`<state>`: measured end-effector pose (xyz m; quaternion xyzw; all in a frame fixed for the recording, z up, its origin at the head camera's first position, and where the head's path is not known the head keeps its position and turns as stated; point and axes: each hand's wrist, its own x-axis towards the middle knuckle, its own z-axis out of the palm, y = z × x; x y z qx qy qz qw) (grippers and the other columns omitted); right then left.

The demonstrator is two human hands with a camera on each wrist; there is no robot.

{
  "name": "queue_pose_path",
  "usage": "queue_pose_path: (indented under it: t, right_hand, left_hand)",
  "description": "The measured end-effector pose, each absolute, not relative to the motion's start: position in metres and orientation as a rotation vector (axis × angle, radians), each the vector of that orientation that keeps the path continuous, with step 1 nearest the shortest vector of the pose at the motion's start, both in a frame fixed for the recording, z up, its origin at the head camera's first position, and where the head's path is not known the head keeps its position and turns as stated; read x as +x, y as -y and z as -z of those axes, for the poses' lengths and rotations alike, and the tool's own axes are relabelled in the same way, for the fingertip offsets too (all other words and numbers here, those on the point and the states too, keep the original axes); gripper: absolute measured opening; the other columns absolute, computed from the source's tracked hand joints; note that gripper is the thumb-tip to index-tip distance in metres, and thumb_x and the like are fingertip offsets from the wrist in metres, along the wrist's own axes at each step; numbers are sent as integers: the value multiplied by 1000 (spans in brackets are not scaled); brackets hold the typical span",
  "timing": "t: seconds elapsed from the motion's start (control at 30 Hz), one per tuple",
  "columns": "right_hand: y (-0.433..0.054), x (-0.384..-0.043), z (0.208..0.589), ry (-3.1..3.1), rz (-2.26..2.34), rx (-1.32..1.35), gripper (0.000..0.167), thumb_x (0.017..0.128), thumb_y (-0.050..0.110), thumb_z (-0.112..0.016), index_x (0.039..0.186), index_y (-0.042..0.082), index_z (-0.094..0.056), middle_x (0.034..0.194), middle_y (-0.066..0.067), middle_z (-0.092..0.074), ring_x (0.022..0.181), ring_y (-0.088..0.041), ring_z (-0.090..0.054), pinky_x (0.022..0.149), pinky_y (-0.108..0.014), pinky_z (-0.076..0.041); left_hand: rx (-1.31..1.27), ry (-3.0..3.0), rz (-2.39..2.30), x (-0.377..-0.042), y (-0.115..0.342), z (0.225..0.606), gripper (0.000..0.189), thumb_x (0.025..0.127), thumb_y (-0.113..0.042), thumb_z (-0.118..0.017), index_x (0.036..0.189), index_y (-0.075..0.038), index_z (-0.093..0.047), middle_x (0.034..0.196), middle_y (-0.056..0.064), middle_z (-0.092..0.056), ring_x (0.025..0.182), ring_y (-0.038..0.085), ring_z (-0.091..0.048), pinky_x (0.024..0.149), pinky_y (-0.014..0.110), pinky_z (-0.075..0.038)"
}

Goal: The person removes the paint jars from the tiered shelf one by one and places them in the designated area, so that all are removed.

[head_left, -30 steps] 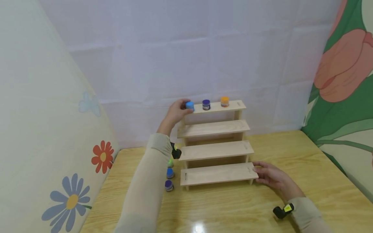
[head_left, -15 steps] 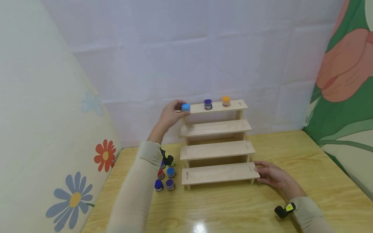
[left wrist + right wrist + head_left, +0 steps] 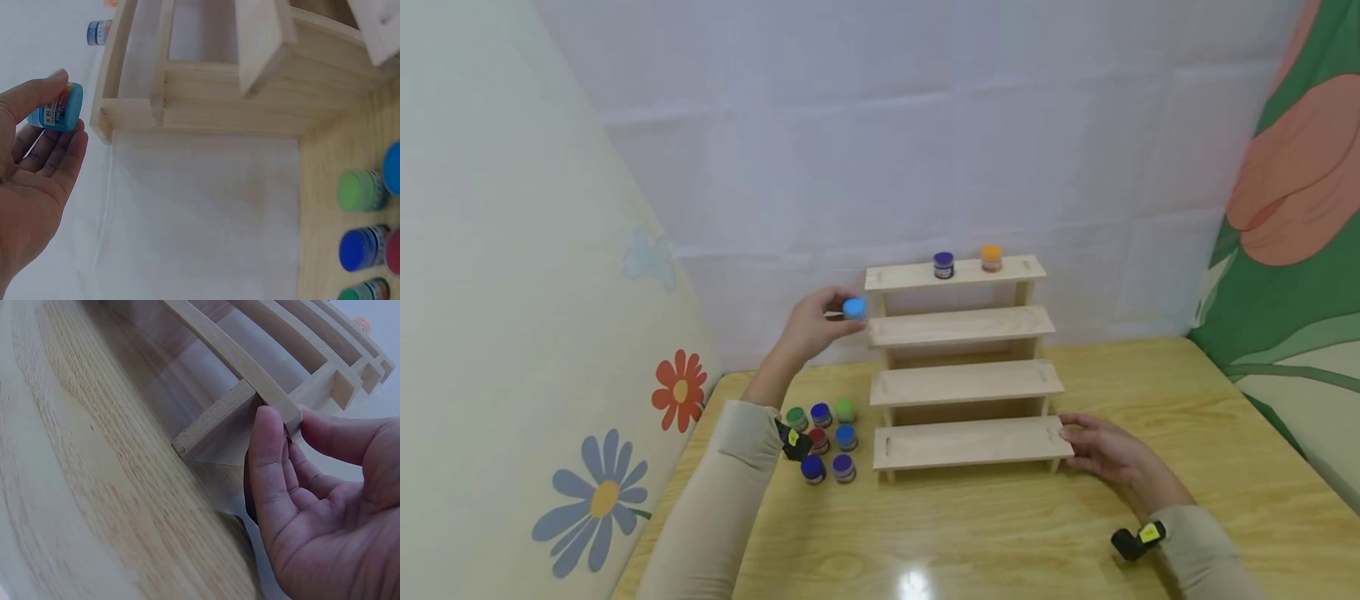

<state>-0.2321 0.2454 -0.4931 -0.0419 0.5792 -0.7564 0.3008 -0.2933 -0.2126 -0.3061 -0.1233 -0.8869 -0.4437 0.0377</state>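
My left hand [image 3: 811,327] pinches a light blue paint jar [image 3: 853,309] between thumb and fingers, in the air just left of the four-step wooden display rack [image 3: 962,383]. In the left wrist view the jar [image 3: 59,111] lies tilted in the grip, its label partly showing, apart from the rack's upper end. With its thumb and fingers, my right hand [image 3: 1108,457] grips the right end of the lowest step; the right wrist view shows this board end [image 3: 284,409] between them. A purple-lidded jar [image 3: 943,265] and an orange jar [image 3: 991,258] stand on the top step.
Left of the rack, several paint jars with green, blue, red and purple lids stand grouped on the wooden table [image 3: 985,533], among them a light green jar [image 3: 846,410]. A white cloth [image 3: 820,167] hangs behind; painted panels flank both sides.
My left hand has lifted the light blue jar off the left end of the top step and carried it left and down. The right hand keeps its hold on the lowest step.
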Motion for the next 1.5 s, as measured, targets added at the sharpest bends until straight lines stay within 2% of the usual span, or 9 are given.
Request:
queue_pose_path:
  t: [0.37, 0.6, 0.93, 1.23, 1.5]
  right_hand:
    - [-246, -233, 493, -1560, 1996, -108, 41, 104, 11, -55, 142, 5, -41, 105, -1, -70, 92, -12, -68, 74, -24, -59]
    - [-246, -233, 493, -1552, 1999, -96, 29, 104, 11, -55, 132, 13, -50, 104, -1, -70, 92, -12, -68, 74, -24, -59]
    - [-246, -232, 493, -1550, 2003, -93, 27, 104, 11, -55, 130, 14, -53, 104, -2, -70, 91, -13, -68, 74, -24, -60]
    - [-246, -232, 493, -1542, 2010, -82, 36, 104, 10, -55, 139, 8, -46, 105, -2, -70, 91, -13, -69, 74, -25, -60]
    - [-245, -232, 493, -1552, 2004, -86, 43, 104, 11, -55, 145, 4, -40, 105, -2, -70, 92, -13, -68, 75, -25, -60]
  left_hand:
    - [-316, 2770, 1356, -261, 238, 328, 50, 92, -21, -76, 136, -7, -57, 135, 16, -61, 126, 38, -59, 101, 49, -54]
    - [-317, 2764, 1359, -244, 250, 339, 50, 93, -20, -76, 137, -7, -57, 134, 18, -61, 125, 38, -59, 104, 50, -52]
    - [-288, 2770, 1346, -224, 268, 355, 50, 93, -22, -76, 135, -5, -56, 132, 20, -62, 126, 41, -58, 104, 53, -50]
    - [-254, 2791, 1343, -205, 282, 372, 47, 94, -19, -74, 135, -4, -56, 130, 18, -63, 125, 39, -58, 106, 53, -49]
    - [-201, 2811, 1397, -190, 291, 388, 48, 93, -17, -75, 136, -5, -56, 131, 16, -62, 126, 39, -58, 103, 50, -52]
